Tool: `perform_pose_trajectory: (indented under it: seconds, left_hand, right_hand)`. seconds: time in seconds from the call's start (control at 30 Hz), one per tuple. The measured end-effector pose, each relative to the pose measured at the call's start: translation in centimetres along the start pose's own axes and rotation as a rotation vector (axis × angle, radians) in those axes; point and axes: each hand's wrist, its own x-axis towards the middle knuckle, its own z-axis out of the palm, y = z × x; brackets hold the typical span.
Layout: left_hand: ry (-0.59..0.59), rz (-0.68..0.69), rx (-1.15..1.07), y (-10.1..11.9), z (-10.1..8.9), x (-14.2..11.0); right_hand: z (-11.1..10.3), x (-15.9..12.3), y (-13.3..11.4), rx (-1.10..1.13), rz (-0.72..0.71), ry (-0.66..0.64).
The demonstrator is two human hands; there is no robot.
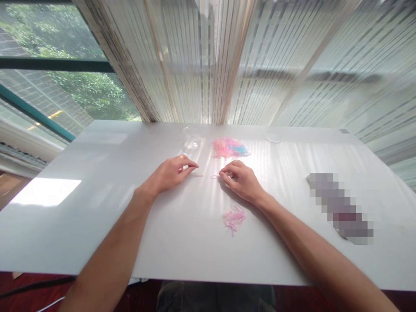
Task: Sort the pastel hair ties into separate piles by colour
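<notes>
Worktop point(172, 242), white and broad, seen from its near edge. On its right part lies a long object point(341, 212), obscured by mosaic blocks; its identity cannot be told.

Left hand point(170, 173) and right hand point(242, 180) face each other across the middle, apart, each with thumb and forefinger brought together at the tips. Whether the left fingers grip anything cannot be told; nor is it clear whether the right fingers grip the loop end at their tips or merely meet it.

A multicoloured heap point(227, 147) of thin strands, pink with a blue patch at its right, lies beyond the hands, on the far side of the right hand. A smaller pink-purple heap point(234, 218) lies on the near side of the right hand. A clear container point(191, 145) stands beyond the left hand, and a clear disc point(273, 138) lies at far right of the larger heap.

Two thin loops occupy the gap between the hands, each with its long axis running roughly left to right. The left loop point(199, 175) lies just to the near side of the left fingertips, the nearer hand to it; the right loop point(213, 177) extends leftward from the right fingertips, with its right end against them
</notes>
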Motion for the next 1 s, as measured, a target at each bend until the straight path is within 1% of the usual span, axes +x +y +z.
perform_pose_trajectory:
  seconds: [0.1,0.17,0.2,0.27,0.4,0.5,0.6,0.73,0.9,1.0]
  left_hand:
    - [0.124,-0.019,0.019,-0.6,0.1,0.2]
    - [0.167,-0.036,0.031,-0.9,0.0,0.3]
    - [0.167,-0.047,0.026,-1.0,-0.3,0.3]
    - [0.106,-0.094,0.011,-1.0,-1.1,0.1]
    - [-0.083,-0.211,0.047,-0.8,-3.7,-1.2]
    - [-0.139,-0.2,0.09,-0.7,-4.7,-2.4]
    - [-0.151,-0.141,0.098,-0.6,-4.3,-3.3]
    - [-0.124,-0.092,0.123,-0.7,-2.8,-3.8]
    - [-0.045,-0.119,0.132,-0.8,-1.6,-3.6]
    - [-0.043,-0.125,0.131,-0.8,-1.5,-3.1]
  right_hand:
    - [-0.1,0.1,0.1,0.001,0.02,0.058]
    - [-0.1,0.1,0.2,0.025,0.052,0.096]
    - [-0.1,0.2,0.2,0.038,0.07,0.109]
    - [-0.1,0.3,0.3,0.052,0.1,0.122]
    - [0.0,0.5,0.4,0.042,0.1,0.13]
    - [0.1,0.6,0.4,0.045,0.096,0.138]
    - [0.1,0.7,0.4,0.058,0.103,0.169]
    - [0.1,0.5,0.6,0.079,0.112,0.213]
    - [0.0,0.2,0.7,0.104,0.116,0.262]
    - [-0.2,0.2,0.7,0.119,0.121,0.276]
